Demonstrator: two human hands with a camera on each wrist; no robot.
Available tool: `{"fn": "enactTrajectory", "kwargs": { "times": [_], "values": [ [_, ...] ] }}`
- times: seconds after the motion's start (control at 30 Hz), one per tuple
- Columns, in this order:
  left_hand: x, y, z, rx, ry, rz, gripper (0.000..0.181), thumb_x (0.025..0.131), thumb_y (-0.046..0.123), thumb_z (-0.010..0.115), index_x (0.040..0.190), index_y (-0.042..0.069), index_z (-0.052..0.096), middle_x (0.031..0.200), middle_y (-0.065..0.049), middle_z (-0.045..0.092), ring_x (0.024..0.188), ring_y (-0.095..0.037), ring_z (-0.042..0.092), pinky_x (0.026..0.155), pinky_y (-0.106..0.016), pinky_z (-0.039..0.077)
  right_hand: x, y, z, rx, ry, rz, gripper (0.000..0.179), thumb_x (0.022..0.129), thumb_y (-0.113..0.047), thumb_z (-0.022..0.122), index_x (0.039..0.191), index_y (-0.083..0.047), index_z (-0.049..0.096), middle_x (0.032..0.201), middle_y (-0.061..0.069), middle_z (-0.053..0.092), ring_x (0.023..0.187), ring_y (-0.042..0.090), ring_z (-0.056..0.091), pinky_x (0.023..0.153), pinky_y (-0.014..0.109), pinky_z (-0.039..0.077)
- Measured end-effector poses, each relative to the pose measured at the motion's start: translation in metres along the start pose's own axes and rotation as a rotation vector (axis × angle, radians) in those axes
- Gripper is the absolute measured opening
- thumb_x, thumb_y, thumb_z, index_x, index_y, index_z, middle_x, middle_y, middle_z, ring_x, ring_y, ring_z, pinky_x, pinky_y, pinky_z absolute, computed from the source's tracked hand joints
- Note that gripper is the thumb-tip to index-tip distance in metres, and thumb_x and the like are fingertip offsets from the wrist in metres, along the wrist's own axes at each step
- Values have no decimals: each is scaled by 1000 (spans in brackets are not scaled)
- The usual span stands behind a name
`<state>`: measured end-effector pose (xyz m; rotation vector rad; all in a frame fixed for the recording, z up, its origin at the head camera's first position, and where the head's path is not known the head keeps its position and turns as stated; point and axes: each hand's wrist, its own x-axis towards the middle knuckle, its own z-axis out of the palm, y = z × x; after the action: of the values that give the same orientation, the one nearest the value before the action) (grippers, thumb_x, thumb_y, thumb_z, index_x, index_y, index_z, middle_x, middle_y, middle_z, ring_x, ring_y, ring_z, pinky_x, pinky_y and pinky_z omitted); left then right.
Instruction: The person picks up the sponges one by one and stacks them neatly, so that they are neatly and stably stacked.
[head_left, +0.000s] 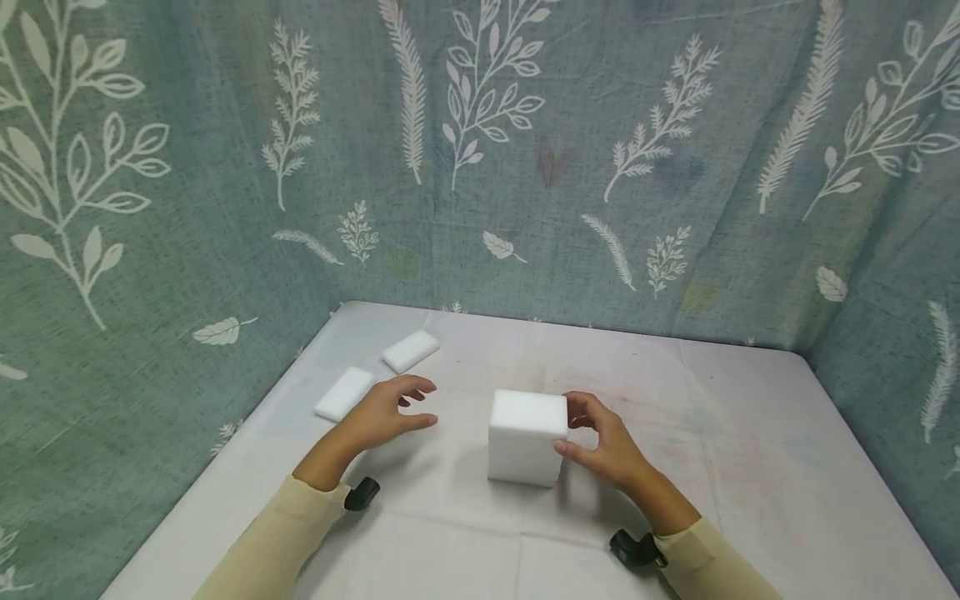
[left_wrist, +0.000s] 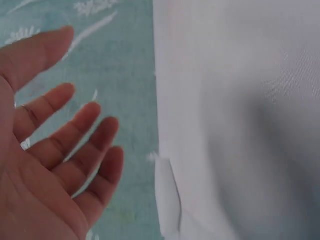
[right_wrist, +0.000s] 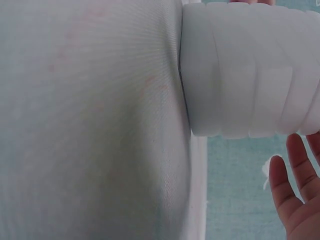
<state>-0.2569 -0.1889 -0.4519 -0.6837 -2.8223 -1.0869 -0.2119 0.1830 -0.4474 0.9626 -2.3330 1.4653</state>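
Observation:
A stack of several white sponges (head_left: pixel 525 442) stands on the table, its layers showing in the right wrist view as slabs (right_wrist: pixel 235 70) lying one on another. My right hand (head_left: pixel 603 442) is at the right side of the stack, thumb by the front edge and fingers further back. In the right wrist view its fingers (right_wrist: pixel 300 157) are spread, tips right at the stack's side. To the left of the stack, my left hand (head_left: pixel 390 412) hovers over the table with fingers apart and nothing in them. Its palm (left_wrist: pixel 45 200) shows bare in the left wrist view.
Two loose white sponges lie at the table's left: one (head_left: pixel 345 393) just behind my left hand, another (head_left: pixel 411 351) farther back. A white cloth covers the table (head_left: pixel 750 467). Green leaf-patterned curtains (head_left: pixel 525 233) hang behind and at both sides.

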Motion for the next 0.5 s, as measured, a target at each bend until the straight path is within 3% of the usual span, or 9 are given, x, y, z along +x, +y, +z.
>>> {"fn": "enactTrajectory", "kwargs": {
  "times": [0.27,0.5],
  "values": [
    [-8,-30,-19,59,74,-128,44,85,28,77,120,6,63,119,-11,63,106,-28,59,89,-47,48,-1,-1,1,-6,3,0,54,79,-2,75,126,5,50,106,12,62,97,26,59,84,57,49],
    [-18,-50,-39,119,95,-261,51,87,36,74,126,6,61,121,-15,62,108,-32,57,85,-50,48,0,-1,1,7,7,-8,53,79,-1,75,125,6,50,104,11,62,95,25,59,84,57,49]
  ]
}}
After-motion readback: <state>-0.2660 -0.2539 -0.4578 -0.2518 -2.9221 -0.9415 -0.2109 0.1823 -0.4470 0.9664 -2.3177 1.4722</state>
